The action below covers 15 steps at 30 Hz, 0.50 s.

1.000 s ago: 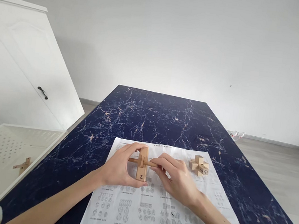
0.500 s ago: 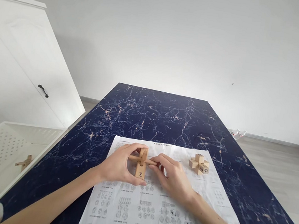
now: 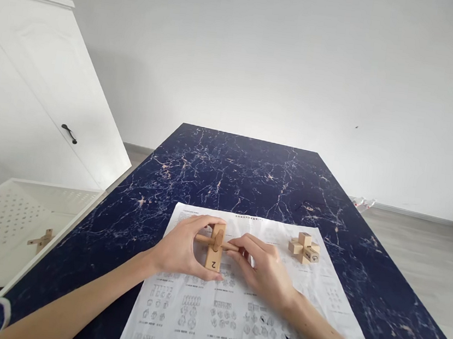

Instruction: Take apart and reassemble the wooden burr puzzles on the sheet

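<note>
Left hand: my left hand [image 3: 180,252] is curled around the wooden puzzle piece [image 3: 216,247], thumb under its near end and fingers arched over its far end, so it is closed on the block and holds it upright on the sheet.
Right hand: my right hand [image 3: 264,270] pinches the right end of the thin wooden rod [image 3: 221,242] between thumb and fingertips; the rest of that hand rests low over the paper, fingers mostly folded.
Wooden puzzle piece: a pale upright block with a black "2" on the face toward me; it stands between my two hands, in the middle of the sheet's far half.
Thin wooden rod: it runs crosswise through the block near its top, sticking out on both sides; I see its left end just under my left fingers.
Instruction sheet: the white instruction sheet [image 3: 232,324] lies flat under both hands, printed with rows of small puzzle diagrams, reaching toward me out of view.
Assembled burr puzzle: the assembled burr puzzle [image 3: 304,248] sits on the sheet's far right corner, well clear of my right hand.
Table: the dark blue marbled table [image 3: 250,178] carries the sheet and stretches away to the wall.
White basket: the perforated white basket [image 3: 1,219] stands left of the table, with a small wooden cross piece [image 3: 41,240] inside.
Cabinet: a white cabinet [image 3: 30,90] with a black handle stands behind the basket.
</note>
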Available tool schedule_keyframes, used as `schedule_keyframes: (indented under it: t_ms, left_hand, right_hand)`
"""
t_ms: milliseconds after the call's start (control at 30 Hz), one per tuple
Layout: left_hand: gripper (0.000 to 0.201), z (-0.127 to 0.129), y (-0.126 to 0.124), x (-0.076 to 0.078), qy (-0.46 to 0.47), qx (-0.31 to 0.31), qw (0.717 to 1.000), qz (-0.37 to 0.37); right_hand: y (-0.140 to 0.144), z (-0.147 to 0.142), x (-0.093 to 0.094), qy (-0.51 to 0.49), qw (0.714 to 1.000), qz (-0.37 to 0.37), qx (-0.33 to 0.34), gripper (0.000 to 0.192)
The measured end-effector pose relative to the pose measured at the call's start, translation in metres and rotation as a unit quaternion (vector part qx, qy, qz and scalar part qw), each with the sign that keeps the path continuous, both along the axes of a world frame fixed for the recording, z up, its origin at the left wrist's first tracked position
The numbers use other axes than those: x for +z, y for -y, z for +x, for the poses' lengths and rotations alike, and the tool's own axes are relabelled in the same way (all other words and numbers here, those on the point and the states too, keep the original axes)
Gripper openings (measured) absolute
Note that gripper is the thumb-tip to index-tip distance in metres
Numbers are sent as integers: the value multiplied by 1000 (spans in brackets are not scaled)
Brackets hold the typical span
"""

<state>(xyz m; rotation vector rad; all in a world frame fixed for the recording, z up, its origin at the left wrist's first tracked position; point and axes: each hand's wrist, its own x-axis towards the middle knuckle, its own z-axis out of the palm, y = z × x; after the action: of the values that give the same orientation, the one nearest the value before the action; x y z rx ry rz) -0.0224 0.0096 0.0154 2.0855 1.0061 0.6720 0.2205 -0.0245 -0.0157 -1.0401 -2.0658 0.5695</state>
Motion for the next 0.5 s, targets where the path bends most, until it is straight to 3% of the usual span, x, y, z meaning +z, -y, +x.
schedule_keyframes:
  t_ms: [133, 333, 500]
  left_hand:
    - [89, -1, 1, 1, -17, 9, 1000, 18]
    - [91, -1, 7, 3, 29, 14, 999, 27]
    - [91, 1, 9, 0, 68, 17, 998, 3]
  right_hand:
    - [0, 1, 3, -14, 1000, -13, -10, 14]
    - [1, 0, 9, -49, 998, -48, -14, 13]
    - [3, -5, 10, -56, 988, -142, -9, 12]
